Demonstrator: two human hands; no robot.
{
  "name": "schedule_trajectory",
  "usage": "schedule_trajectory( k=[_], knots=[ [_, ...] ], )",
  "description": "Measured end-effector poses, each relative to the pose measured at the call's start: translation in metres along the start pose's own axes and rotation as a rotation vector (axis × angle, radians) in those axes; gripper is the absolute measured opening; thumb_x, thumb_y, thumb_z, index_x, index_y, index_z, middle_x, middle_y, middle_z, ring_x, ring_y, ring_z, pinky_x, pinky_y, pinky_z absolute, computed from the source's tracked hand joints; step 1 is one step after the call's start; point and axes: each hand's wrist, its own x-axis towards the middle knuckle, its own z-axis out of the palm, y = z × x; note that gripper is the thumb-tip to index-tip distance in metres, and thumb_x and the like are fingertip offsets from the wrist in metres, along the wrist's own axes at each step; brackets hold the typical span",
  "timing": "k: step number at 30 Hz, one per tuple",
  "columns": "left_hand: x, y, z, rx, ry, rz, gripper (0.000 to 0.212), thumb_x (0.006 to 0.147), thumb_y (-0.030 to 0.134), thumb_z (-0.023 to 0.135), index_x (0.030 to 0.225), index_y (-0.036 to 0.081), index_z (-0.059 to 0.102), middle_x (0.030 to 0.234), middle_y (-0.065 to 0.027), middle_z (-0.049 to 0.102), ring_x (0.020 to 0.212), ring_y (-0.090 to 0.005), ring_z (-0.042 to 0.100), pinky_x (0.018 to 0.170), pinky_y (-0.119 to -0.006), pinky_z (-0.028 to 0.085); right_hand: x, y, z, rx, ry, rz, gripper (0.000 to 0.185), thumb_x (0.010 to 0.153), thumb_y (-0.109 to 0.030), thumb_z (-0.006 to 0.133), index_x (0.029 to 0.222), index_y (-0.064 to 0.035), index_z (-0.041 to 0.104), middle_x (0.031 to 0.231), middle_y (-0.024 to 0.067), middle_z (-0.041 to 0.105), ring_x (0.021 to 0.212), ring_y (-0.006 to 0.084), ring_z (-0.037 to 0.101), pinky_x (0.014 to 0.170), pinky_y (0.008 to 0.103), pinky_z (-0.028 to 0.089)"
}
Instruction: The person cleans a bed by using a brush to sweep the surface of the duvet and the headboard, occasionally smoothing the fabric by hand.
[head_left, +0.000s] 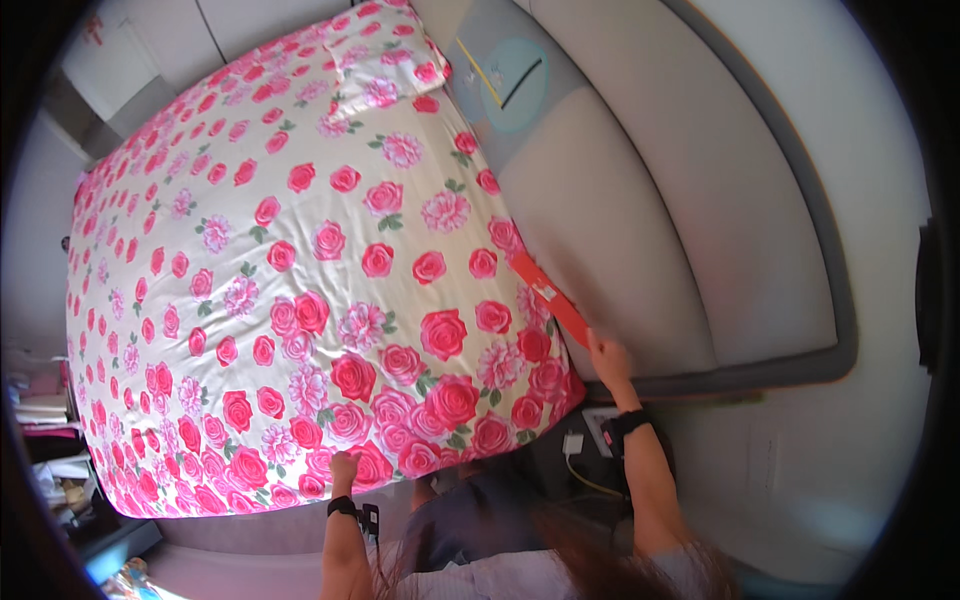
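A bed fills most of the view, covered by a cream sheet printed with pink and red roses (322, 202). My right hand (610, 361) is shut on the lower end of a flat red strip-like object (556, 302), which slants along the sheet's right edge beside the padded grey headboard (600, 217). A small pale label shows on the red object. At the near edge of the bed, my left hand (344, 466) is on or just above the sheet; whether its fingers pinch the fabric cannot be told. Both wrists wear black bands.
A matching floral pillow (386, 64) lies at the far end of the bed against the headboard. Near my right forearm are a white charger-like block (573, 444) with a cable and a dark bedside surface. Stacked items (52, 420) stand on a shelf at the left.
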Motion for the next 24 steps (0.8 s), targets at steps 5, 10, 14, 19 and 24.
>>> schedule_trajectory(
  k=[5, 10, 14, 19, 24],
  knots=[
    [0.007, -0.011, -0.004, -0.085, -0.054, -0.103, 0.049, 0.060, 0.044, 0.074, 0.049, -0.001, 0.056, 0.050, -0.0135, 0.056, 0.053, -0.0279, 0.058, 0.052, -0.042, 0.041, -0.026, -0.018, 0.072, -0.063, -0.034, -0.045, 0.047, 0.085, -0.042, 0.046, 0.074, 0.0002, 0.061, 0.067, 0.0223, 0.057, 0.065, 0.0377, 0.057, 0.057, 0.0441, 0.043],
    [0.006, -0.090, 0.032, -0.277, -0.314, -0.208, 0.083, 0.052, 0.049, 0.076, 0.110, -0.002, 0.047, 0.102, -0.0224, 0.057, 0.092, -0.0367, 0.055, 0.082, -0.039, 0.044, -0.013, -0.081, 0.156, -0.037, 0.108, 0.078, 0.047, 0.087, -0.043, 0.039, 0.075, -0.0010, 0.057, 0.069, 0.0226, 0.058, 0.069, 0.0397, 0.056, 0.060, 0.0483, 0.042],
    [-0.016, -0.060, 0.058, -0.293, -0.221, -0.280, 0.092, 0.055, 0.044, 0.076, 0.121, -0.001, 0.030, 0.116, -0.0247, 0.046, 0.112, -0.0417, 0.039, 0.098, -0.050, 0.023, -0.025, -0.090, 0.215, 0.069, 0.057, 0.160, 0.047, 0.088, -0.041, 0.036, 0.078, -0.0007, 0.056, 0.071, 0.0230, 0.058, 0.071, 0.0411, 0.056, 0.061, 0.0496, 0.042],
    [-0.018, -0.064, 0.057, -0.205, -0.181, -0.320, 0.092, 0.057, 0.041, 0.076, 0.123, 0.002, 0.025, 0.121, -0.0256, 0.041, 0.115, -0.0438, 0.035, 0.100, -0.050, 0.020, -0.177, -0.167, 0.297, 0.140, -0.700, -0.335, 0.036, 0.088, -0.035, 0.039, 0.085, -0.0026, 0.055, 0.068, 0.0205, 0.058, 0.065, 0.0355, 0.059, 0.054, 0.0488, 0.043],
    [-0.034, -0.063, 0.052, -0.350, -0.102, -0.202, 0.055, 0.064, 0.032, 0.073, 0.100, -0.001, 0.047, 0.097, -0.0204, 0.056, 0.089, -0.0338, 0.053, 0.077, -0.043, 0.041, -0.145, -0.177, 0.238, 0.122, -0.726, -0.205, 0.045, 0.085, -0.048, 0.039, 0.082, -0.0077, 0.060, 0.076, 0.0172, 0.060, 0.070, 0.0353, 0.058, 0.061, 0.0459, 0.044]
  ],
)
